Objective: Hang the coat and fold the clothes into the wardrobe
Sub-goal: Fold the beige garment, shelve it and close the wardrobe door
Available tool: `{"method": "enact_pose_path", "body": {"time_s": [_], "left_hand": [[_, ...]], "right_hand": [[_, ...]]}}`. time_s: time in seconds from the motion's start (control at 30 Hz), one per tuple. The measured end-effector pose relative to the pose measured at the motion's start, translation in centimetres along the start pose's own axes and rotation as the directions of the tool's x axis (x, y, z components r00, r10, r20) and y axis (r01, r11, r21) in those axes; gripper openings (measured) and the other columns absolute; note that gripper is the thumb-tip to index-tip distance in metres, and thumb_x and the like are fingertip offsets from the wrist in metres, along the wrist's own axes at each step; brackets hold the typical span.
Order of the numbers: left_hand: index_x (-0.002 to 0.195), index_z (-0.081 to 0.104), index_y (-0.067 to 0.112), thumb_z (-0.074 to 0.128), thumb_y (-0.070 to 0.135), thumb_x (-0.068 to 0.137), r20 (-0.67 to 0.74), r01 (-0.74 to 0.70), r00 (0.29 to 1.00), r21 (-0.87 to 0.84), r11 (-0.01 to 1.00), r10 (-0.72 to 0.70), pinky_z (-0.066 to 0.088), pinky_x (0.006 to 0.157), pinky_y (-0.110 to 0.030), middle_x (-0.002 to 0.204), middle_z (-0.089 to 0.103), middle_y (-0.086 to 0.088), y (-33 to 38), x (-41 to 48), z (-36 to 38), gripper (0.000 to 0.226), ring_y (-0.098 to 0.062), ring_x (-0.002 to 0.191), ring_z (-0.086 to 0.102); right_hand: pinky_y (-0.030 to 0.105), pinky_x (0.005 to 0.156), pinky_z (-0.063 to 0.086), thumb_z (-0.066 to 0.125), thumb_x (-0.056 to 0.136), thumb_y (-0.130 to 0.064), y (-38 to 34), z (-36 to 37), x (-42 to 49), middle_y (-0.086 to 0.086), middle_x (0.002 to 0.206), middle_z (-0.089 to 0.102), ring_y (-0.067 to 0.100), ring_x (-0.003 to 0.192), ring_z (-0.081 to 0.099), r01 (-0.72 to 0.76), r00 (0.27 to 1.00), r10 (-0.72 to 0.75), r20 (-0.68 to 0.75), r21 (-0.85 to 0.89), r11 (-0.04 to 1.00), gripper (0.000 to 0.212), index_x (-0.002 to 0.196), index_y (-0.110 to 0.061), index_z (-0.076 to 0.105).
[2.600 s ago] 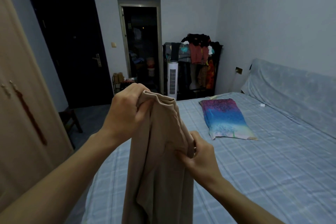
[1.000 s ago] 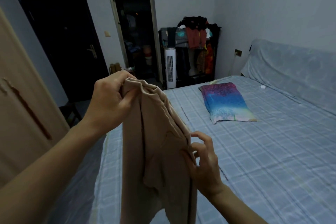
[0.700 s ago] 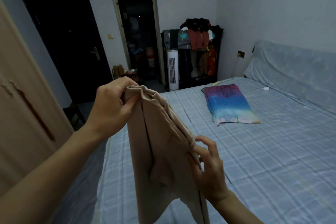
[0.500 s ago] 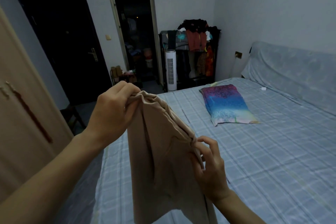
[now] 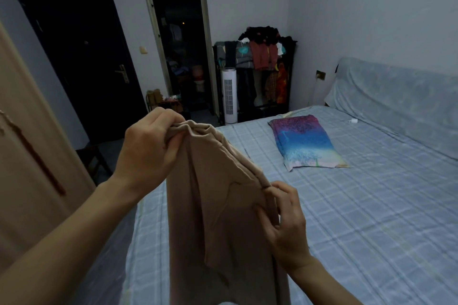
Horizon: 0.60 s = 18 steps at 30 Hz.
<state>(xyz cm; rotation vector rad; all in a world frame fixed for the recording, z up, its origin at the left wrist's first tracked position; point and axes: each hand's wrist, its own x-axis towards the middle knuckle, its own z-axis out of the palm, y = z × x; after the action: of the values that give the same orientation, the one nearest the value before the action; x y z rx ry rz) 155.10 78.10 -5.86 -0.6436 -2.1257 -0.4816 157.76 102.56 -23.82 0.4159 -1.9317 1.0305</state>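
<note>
Beige garment [image 5: 218, 218] hangs at six o'clock before me, above the near edge of the bed [image 5: 359, 230]. It is long, limp and creased, with a bunched top edge. My left hand [image 5: 148, 153] has its fingers closed on the gathered upper corner, held high so the cloth drops straight. My right hand [image 5: 285, 225] pinches the lower end of that edge, I judge to spread it for folding. What I take for the wardrobe door [image 5: 29, 168] stands at nine o'clock, and a pillow [image 5: 304, 141] lies at two.

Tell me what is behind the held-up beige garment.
The blue checked bed shows on either side of the beige garment; the strip of bed directly behind the cloth is covered, so anything there cannot be seen.
</note>
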Motion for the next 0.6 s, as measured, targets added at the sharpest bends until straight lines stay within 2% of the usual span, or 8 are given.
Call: {"method": "enact_pose_path", "body": {"time_s": [0.1,0.2,0.33,0.43,0.53,0.6], "left_hand": [[0.09,0.066,0.007,0.069,0.001,0.088,0.0,0.006,1.0,-0.002,1.0,-0.006,0.037,0.071,-0.01,0.086,0.061,-0.002,-0.1,0.0,0.0,0.006,-0.012,0.075,0.054],[0.09,0.066,0.007,0.068,0.002,0.089,0.004,0.01,1.0,-0.01,1.0,-0.01,0.038,0.071,-0.009,0.086,0.06,0.0,0.1,0.1,0.0,0.006,-0.011,0.075,0.054],[0.092,0.066,0.007,0.067,0.002,0.088,0.012,0.0,1.0,-0.008,1.0,0.0,0.041,0.071,-0.015,0.087,0.061,0.0,0.2,0.2,0.0,0.007,-0.014,0.076,0.056],[0.092,0.066,0.007,0.067,0.001,0.089,0.016,-0.011,1.0,0.005,1.0,0.011,0.043,0.07,-0.021,0.088,0.061,0.0,0.3,0.3,-0.1,0.007,-0.016,0.076,0.057],[0.092,0.066,0.007,0.066,0.003,0.09,0.014,-0.015,1.0,0.033,0.999,0.015,0.043,0.069,-0.023,0.088,0.06,-0.001,-0.1,0.4,-0.3,0.005,-0.016,0.075,0.056],[0.092,0.066,0.006,0.066,0.002,0.09,0.011,0.002,1.0,0.04,0.999,-0.003,0.041,0.069,-0.02,0.088,0.06,-0.002,-0.5,0.3,-0.4,0.005,-0.016,0.075,0.056]], "right_hand": [[0.028,0.086,0.053,0.079,0.079,-0.006,0.4,0.2,-0.3,0.001,0.118,0.055,0.009,0.112,0.055,-0.045,0.998,0.043,0.034,0.044,0.998,0.034,0.109,-0.007,0.063],[0.02,0.08,0.051,0.077,0.081,-0.012,0.5,0.5,-0.7,-0.002,0.117,0.057,0.002,0.106,0.058,-0.066,0.996,0.063,0.062,0.052,0.996,0.02,0.098,-0.012,0.066],[0.011,0.072,0.042,0.073,0.082,-0.009,0.7,1.1,-1.2,-0.009,0.095,0.058,-0.006,0.085,0.055,-0.075,0.987,0.067,0.147,0.052,0.996,0.01,0.084,-0.014,0.065],[0.014,0.067,0.04,0.069,0.085,-0.007,1.1,1.3,-1.5,-0.011,0.081,0.056,-0.001,0.075,0.052,-0.085,0.983,0.077,0.167,0.044,0.995,0.013,0.083,-0.016,0.061],[0.013,0.068,0.041,0.061,0.088,-0.013,1.6,1.0,-0.6,-0.008,0.08,0.058,0.0,0.075,0.054,-0.104,0.986,0.095,0.138,0.054,0.993,0.004,0.086,-0.016,0.061],[0.013,0.07,0.044,0.055,0.088,-0.017,1.8,0.4,0.4,-0.007,0.083,0.061,0.0,0.078,0.058,-0.113,0.988,0.105,0.109,0.071,0.991,0.008,0.091,-0.014,0.062]]}}
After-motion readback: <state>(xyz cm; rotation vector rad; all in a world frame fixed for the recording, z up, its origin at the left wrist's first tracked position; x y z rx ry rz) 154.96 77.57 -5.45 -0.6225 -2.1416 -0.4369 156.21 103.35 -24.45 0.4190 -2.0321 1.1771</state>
